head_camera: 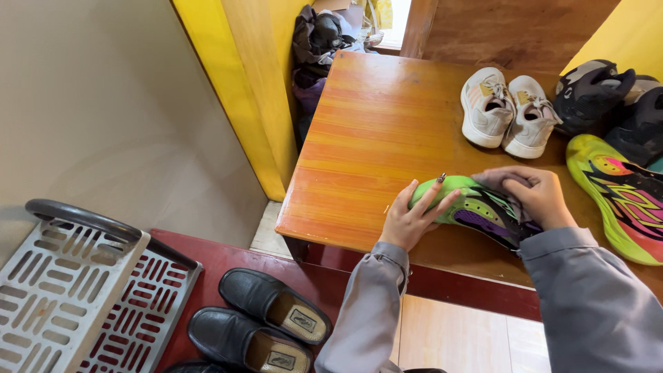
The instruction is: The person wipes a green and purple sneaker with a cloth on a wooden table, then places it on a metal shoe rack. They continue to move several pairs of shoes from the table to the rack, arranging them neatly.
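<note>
A lime-green and black sports shoe [476,206] with purple marks lies on its side near the front edge of the orange wooden table [376,131]. My left hand [413,215] grips its toe end, fingers spread over the green tip. My right hand [533,195] clasps the heel and collar end, fingers curled over it. Both forearms wear grey sleeves. Its matching shoe [621,197], neon yellow with pink and black, rests sole-side out at the table's right edge.
A pair of white sneakers [507,110] stands at the back of the table, dark shoes [611,97] to their right. Below on the red floor lie black slip-on shoes [266,321] and a grey slatted rack [65,283]. Dark bags [318,48] sit behind the table.
</note>
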